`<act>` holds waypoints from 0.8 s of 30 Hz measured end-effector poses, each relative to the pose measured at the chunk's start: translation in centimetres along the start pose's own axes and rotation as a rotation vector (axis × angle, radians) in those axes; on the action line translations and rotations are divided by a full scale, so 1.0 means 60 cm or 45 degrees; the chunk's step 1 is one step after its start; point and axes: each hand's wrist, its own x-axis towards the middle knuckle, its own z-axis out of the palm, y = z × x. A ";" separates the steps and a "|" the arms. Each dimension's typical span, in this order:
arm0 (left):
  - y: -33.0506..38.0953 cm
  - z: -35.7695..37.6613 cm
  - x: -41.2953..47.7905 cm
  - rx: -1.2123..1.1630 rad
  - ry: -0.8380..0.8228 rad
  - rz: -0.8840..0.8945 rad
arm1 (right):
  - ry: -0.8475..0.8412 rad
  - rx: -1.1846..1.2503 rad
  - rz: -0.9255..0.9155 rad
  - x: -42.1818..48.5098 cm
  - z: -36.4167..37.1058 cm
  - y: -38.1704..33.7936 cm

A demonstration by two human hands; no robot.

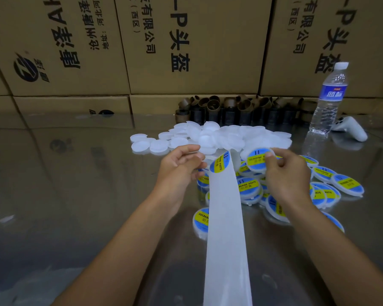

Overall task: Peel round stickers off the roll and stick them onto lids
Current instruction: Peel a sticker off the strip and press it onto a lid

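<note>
Left hand [179,166]: grip pinched on the upper end of the white liner strip [226,217], where one round sticker [219,165] sits at the edge. Right hand [285,171]: grip curled round a lid [255,160], thumb on its label, above the stickered lids [248,188]. Plain lids [219,135] are heaped behind on the surface [75,195].

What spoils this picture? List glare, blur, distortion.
Head view: the steel table mirrors the cardboard boxes with glare; the wide lens bows box edges; plain lids wash out white; the labelled lid in the right hand and the backing strip in the left hand read sharp.
</note>
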 end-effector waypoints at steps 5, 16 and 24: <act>-0.001 -0.009 0.005 0.016 0.092 -0.016 | -0.010 -0.332 0.128 0.008 -0.005 0.019; -0.023 -0.033 0.047 0.343 0.345 0.009 | 0.086 -0.380 -0.303 -0.017 0.012 -0.007; -0.059 -0.057 0.174 1.172 0.301 0.077 | 0.056 -0.497 -0.700 -0.023 0.033 -0.012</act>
